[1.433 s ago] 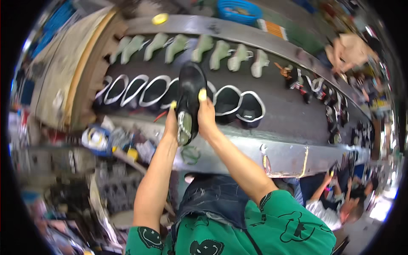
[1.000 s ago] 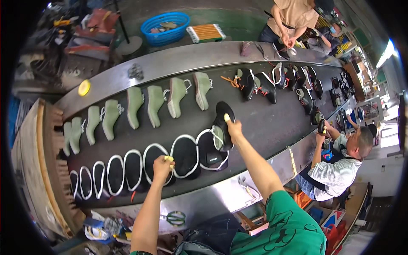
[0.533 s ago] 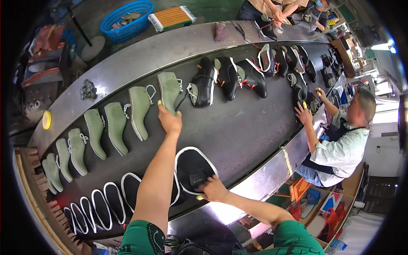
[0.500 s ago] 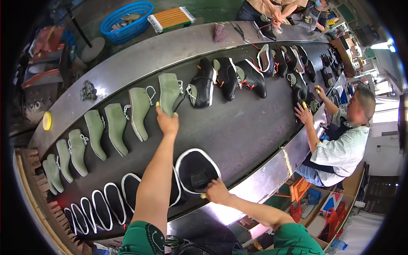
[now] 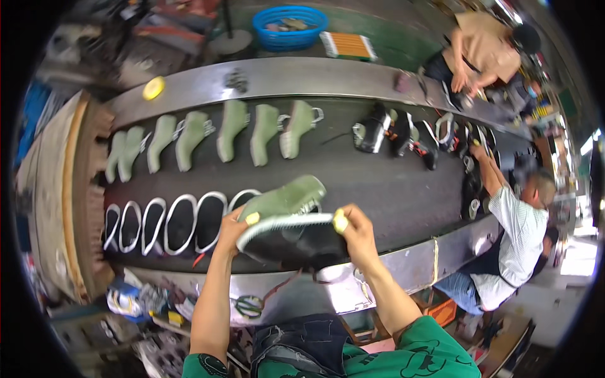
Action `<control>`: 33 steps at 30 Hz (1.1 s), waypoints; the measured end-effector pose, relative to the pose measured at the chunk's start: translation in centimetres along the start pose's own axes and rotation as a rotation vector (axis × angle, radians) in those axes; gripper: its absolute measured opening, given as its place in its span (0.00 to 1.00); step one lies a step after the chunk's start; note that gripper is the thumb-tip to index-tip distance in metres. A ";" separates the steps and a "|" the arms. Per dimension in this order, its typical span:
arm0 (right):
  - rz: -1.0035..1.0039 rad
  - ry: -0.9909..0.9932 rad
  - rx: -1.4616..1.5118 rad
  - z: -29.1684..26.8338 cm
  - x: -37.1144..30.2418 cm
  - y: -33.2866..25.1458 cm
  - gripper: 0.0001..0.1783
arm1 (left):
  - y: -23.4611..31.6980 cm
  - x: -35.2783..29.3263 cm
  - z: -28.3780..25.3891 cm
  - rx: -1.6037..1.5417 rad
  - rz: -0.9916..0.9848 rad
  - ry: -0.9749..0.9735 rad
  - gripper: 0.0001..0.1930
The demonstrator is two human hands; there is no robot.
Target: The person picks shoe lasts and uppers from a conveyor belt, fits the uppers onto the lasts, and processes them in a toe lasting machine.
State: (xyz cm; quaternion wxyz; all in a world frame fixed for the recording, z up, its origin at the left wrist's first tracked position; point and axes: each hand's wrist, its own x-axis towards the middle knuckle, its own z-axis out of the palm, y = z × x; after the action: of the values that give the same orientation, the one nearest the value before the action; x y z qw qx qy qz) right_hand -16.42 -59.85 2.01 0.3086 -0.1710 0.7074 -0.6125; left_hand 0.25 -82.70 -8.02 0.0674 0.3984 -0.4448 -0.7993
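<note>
A long dark surface point(image 5: 403, 183) with metal edges crosses a crowded workshop, from a wooden box point(image 5: 60, 167) at the left of the frame to the right; a row of green foot molds point(image 5: 233, 129) stands along its far side, above a row of black shoe uppers point(image 5: 181, 223) with white rims; black shoes point(image 5: 376, 129) sit at the upper right. Behind lie a blue basket point(image 5: 288, 43) and an orange slatted board point(image 5: 350, 46); a person in beige point(image 5: 488, 47) works at the upper right, a person in a striped shirt point(image 5: 520, 230) at the right; green-handled scissors point(image 5: 249, 306) rest on the near metal edge. Black cartoon outlines mark the wearer's green sleeve point(image 5: 435, 354); other small markings are too blurred to read. Below the frame's centre, over the near side of the surface, a loose green foot mold point(image 5: 282, 198) slants just above a white-rimmed upper point(image 5: 293, 244); the left hand point(image 5: 229, 234) has its grip clamped at their left end; the right hand point(image 5: 359, 237), fingertips covered in yellow, pinches the upper's right end.
</note>
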 end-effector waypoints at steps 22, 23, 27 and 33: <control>0.609 -1.113 0.124 37.4 -30.4 0.3 0.14 | -4.2 -52.6 -22.7 0.264 0.582 1.461 0.14; 0.429 -1.221 0.133 39.3 -31.9 1.7 0.12 | -4.3 -55.0 -22.5 0.287 0.597 1.534 0.14; 0.169 -1.394 0.103 44.9 -43.1 4.4 0.08 | -9.1 -64.9 -24.2 0.210 0.652 1.822 0.17; 0.222 -1.572 0.034 49.7 -57.5 3.2 0.09 | -16.7 -77.6 -24.4 -0.870 1.133 1.570 0.26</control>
State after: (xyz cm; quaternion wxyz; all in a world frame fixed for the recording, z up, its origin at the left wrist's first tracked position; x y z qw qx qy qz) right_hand 59.28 -61.44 9.00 0.7793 -0.4770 0.2859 -0.2887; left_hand 73.63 -52.90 16.98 0.8353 0.4789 -0.0729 -0.2602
